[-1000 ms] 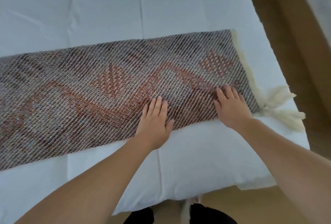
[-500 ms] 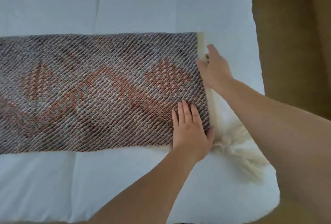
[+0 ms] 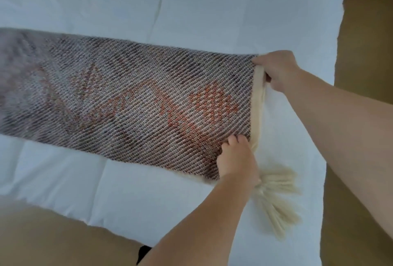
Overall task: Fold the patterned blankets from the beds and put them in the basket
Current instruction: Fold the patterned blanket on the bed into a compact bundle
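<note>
Both hands pinch the blanket (image 3: 138,104) end on the bed (image 3: 191,10): right hand (image 3: 276,70) far corner, left hand (image 3: 236,159) near corner, probably beside the tassel (image 3: 276,197).

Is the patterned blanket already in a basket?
No, the patterned blanket lies stretched across the white bed, with the left hand and right hand gripping its end.

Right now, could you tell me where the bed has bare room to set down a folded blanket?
The white sheet is bare beyond the patterned blanket's far edge, and in a narrower strip along its near edge. It is crowded at the blanket's right end, where the left hand, right hand and cream tassel gather.
</note>
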